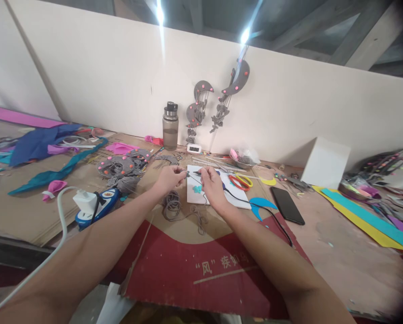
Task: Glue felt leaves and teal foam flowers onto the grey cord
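My left hand (pixel 169 177) pinches a thin grey string (pixel 184 173) above a white board (pixel 193 191). Close beside it, my right hand (pixel 212 185) grips a dark pen-like corded tool (pixel 197 173) whose tip points left at the string. The tool's black cable (pixel 252 204) trails right across the board. A small teal cutout (pixel 197 189) lies on the board under my hands. A loose coil of grey string (pixel 172 204) rests on the cardboard just below my left hand.
Red-and-yellow scissors (pixel 241 181), a blue crescent (pixel 260 203) and a black phone (pixel 287 204) lie to the right. A water bottle (pixel 170 126) stands by the wall under hanging grey moon mobiles (pixel 218 96). A power strip (pixel 95 204) sits left; a white box (pixel 324 163) right.
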### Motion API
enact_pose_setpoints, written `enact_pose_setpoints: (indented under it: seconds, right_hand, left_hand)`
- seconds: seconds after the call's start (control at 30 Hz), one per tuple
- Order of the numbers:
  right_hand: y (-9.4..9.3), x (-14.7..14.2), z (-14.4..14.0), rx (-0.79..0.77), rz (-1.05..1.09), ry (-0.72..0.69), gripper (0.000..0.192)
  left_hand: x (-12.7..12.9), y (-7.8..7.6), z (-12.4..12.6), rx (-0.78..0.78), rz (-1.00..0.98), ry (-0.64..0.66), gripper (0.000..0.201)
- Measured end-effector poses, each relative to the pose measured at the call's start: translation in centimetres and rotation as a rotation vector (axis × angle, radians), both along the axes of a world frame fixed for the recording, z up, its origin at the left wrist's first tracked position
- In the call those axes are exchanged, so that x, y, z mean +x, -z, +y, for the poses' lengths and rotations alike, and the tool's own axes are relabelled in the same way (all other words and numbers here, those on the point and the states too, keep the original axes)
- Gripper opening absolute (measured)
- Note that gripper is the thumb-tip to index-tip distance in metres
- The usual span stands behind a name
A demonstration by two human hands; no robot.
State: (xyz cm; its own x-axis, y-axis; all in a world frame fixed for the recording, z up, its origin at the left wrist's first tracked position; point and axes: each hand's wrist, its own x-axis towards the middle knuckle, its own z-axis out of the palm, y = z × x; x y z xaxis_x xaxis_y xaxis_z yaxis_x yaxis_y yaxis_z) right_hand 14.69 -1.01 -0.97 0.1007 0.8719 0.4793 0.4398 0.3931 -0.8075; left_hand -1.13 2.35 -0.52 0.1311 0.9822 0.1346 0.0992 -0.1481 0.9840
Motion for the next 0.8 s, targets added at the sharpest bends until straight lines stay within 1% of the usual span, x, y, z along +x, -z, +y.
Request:
enact_pose_setpoints:
  seconds: [0.1, 0.23, 0.37, 0.47, 0.57, 0.8]
  right_hand:
    - [0.1, -0.2, -0.4, 0.009, -0.083, -0.001, 0.023]
    - [0.2, -0.5, -1.3, -0.076, -0.215, -0.045, 0.022]
    - [0.1, -1.0, -3.2, -0.130, -0.256, -0.103, 0.020]
    - [0.0, -1.4, -4.7, -0.130, -0.239, -0.143, 0.020]
    - [0.1, -1.6, -5.8, -0.069, -0.184, -0.165, 0.023]
    - [-0.1, 0.2, -6.1, 0.005, 0.002, -0.150, 0.030]
  left_hand:
    - [-0.7, 0.5, 0.8, 0.046, -0.070, -0.018, 0.013]
    - [-1.2, 0.9, 1.4, 0.072, -0.073, -0.065, 0.016]
    - [-1.4, 1.0, 1.3, 0.083, -0.090, -0.078, 0.017]
    - [-1.5, 1.2, 1.3, 0.094, -0.108, -0.090, 0.015]
    - [-1.6, 1.7, 2.0, 0.102, -0.132, -0.124, 0.012]
    - [-2.3, 3.2, 4.2, 0.082, -0.194, -0.207, 0.013]
